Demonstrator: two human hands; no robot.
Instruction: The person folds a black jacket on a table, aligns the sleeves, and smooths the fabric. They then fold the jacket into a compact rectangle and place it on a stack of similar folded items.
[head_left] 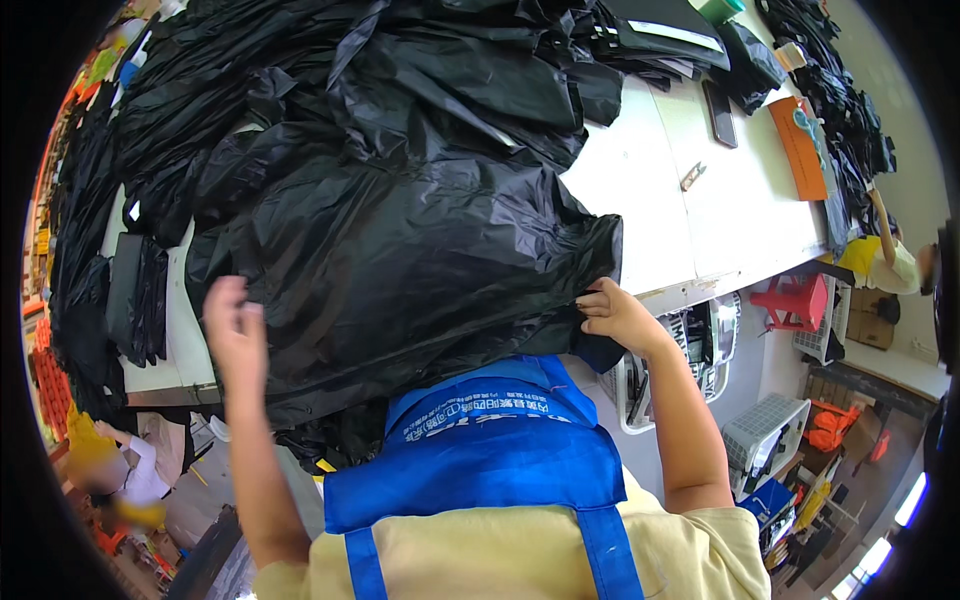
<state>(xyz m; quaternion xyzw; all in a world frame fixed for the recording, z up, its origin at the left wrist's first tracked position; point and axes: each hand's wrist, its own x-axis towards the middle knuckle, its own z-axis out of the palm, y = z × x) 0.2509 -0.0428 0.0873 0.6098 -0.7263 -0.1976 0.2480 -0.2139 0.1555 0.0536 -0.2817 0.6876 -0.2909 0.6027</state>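
A large piece of thin, shiny black material (400, 250), creased all over, lies spread on the white table in front of me and hangs over its near edge. I cannot tell whether it is a garment or a bag. At its lower right edge, my right hand (615, 315) is closed in a pinch on the black material. My left hand (236, 325), slightly blurred, hovers over or beside its left edge with thumb and fingers apart. Nothing shows between those fingers. Beyond the spread piece, more black material (240, 60) is heaped.
Right on the white table (640, 170) lie a phone (719, 114), a small clip-like tool (693, 176) and an orange box (797, 150) with scissors (806, 130). Folded black bundles (137, 300) lie left. White baskets (765, 435) and a red stool (792, 302) stand right. Other people (885, 255) are at both sides.
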